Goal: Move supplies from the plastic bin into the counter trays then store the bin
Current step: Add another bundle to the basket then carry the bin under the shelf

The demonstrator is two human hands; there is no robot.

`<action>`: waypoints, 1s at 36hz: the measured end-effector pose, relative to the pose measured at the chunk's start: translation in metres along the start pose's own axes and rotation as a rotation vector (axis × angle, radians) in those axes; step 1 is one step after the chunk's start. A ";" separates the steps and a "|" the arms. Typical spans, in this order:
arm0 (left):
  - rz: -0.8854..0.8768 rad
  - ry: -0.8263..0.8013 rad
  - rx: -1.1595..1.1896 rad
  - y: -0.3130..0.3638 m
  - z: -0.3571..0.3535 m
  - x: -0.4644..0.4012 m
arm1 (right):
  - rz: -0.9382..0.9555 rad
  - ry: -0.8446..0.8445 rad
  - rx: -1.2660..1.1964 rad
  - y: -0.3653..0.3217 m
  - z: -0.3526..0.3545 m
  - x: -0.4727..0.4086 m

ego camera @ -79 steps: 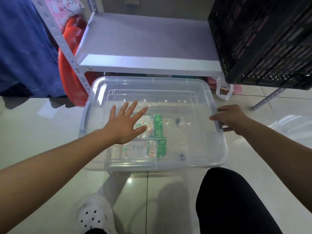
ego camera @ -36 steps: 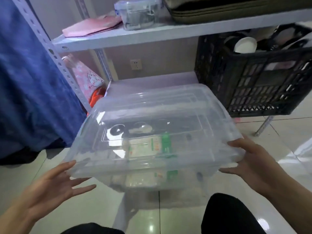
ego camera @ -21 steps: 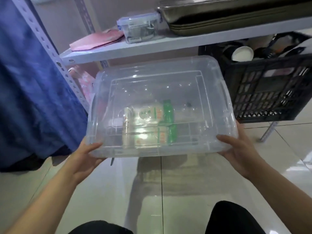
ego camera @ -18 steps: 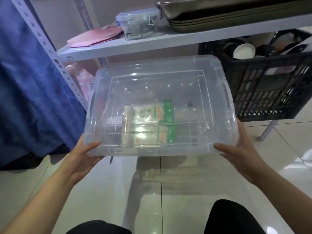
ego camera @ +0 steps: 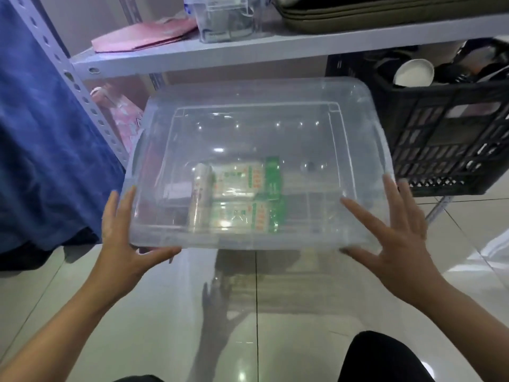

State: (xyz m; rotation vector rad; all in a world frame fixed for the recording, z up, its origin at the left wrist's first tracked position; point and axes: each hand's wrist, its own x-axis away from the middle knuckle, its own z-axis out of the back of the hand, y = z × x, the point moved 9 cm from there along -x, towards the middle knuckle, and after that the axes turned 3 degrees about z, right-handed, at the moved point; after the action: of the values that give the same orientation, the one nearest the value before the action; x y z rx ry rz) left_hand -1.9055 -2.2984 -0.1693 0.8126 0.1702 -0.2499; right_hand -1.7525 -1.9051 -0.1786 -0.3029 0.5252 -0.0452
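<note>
A: Item one?
B: Clear plastic bin (ego camera: 256,139), lidded, being carried above the tiled floor (ego camera: 165,312). Left hand (ego camera: 125,241) is supporting its near left corner, fingers straight; right hand (ego camera: 396,238) is pressing spread fingers on the near right corner.
A: Contents?
B: Green-and-white packets (ego camera: 245,199), lying flat inside.
A: Surroundings?
B: Black crate (ego camera: 446,139) sitting just right of the bin; shelf (ego camera: 248,48) above, bearing a pink folder (ego camera: 143,37) and a small clear container (ego camera: 225,20); blue cloth (ego camera: 41,147) hanging left.

shelf (ego camera: 275,48): pink pouch (ego camera: 143,37) at left, clear box (ego camera: 225,20) mid, olive case (ego camera: 385,12) at right. floor (ego camera: 165,312): glossy tile w/ rack leg (ego camera: 438,209).
</note>
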 end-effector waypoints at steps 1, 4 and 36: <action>-0.087 0.060 -0.090 0.010 0.001 -0.002 | 0.020 0.035 0.138 -0.007 0.002 -0.007; -0.285 0.148 -0.307 0.028 -0.013 -0.004 | 0.032 0.109 0.317 -0.038 -0.005 -0.022; -0.337 0.347 -0.646 0.085 -0.082 -0.149 | 0.028 0.010 0.315 -0.035 -0.064 -0.187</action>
State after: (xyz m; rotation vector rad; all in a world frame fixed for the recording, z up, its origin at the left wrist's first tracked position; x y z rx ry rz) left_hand -2.0289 -2.1590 -0.1295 0.1722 0.6808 -0.3442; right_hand -1.9454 -1.9337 -0.1295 0.0124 0.5234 -0.1014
